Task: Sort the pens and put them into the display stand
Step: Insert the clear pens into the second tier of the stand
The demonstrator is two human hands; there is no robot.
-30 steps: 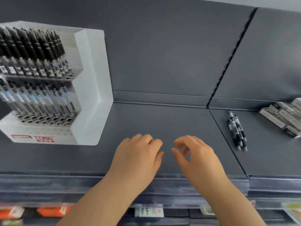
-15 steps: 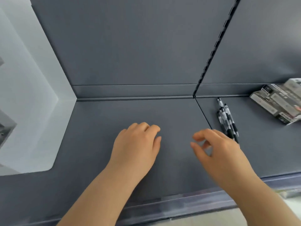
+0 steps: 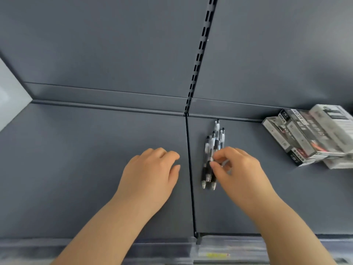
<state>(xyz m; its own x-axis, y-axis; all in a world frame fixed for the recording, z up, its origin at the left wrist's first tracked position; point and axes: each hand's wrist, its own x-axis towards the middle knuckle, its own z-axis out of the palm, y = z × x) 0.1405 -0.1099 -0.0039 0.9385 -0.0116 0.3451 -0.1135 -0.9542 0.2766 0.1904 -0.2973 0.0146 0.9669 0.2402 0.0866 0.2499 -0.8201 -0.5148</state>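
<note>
Right hand [image 3: 235, 169] has crossed the shelf seam and now sits on the pens [image 3: 210, 146]. The bundle lies flat under its fingertips, writing tips sticking out below the thumb and clicker ends running out past the fingers. Grip is narrow: thumb and forefinger pinch the barrels mid-length. Left hand [image 3: 152, 169] is beside it, fingers relaxed, holding nothing, resting on the shelf [image 3: 76, 169].

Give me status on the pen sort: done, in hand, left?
Done: nothing checkable; only a white panel shows at the far left, no slots in view. In hand: the right hand has thumb and forefinger at the loose pens lying on the shelf, grip unclear; the left hand rests empty beside them. Left: lifting those pens and slotting them; the boxes at the right look untouched.
</note>
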